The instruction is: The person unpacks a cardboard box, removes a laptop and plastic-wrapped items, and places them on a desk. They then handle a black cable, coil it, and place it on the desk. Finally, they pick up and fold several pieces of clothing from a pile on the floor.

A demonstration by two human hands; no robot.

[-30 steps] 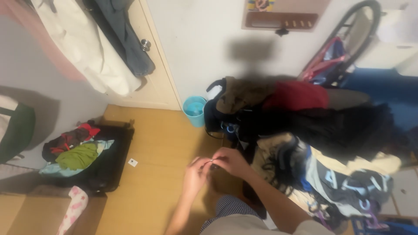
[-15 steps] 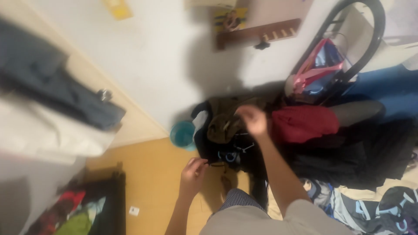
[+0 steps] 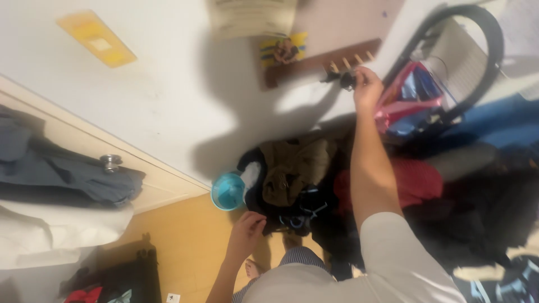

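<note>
Reaching up to the brown wooden peg rack (image 3: 320,59)

Right hand (image 3: 368,87), upper right, pinches a small dark thing (image 3: 346,80) (keys, maybe) to hang; left hand (image 3: 245,234) curled, grip unclear.

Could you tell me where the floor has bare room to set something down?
Bare wooden floor lies between the open suitcase, the door and the blue bucket, beside the left hand. Right of the bucket it is crowded: the clothes pile covers everything below the raised right hand.
</note>
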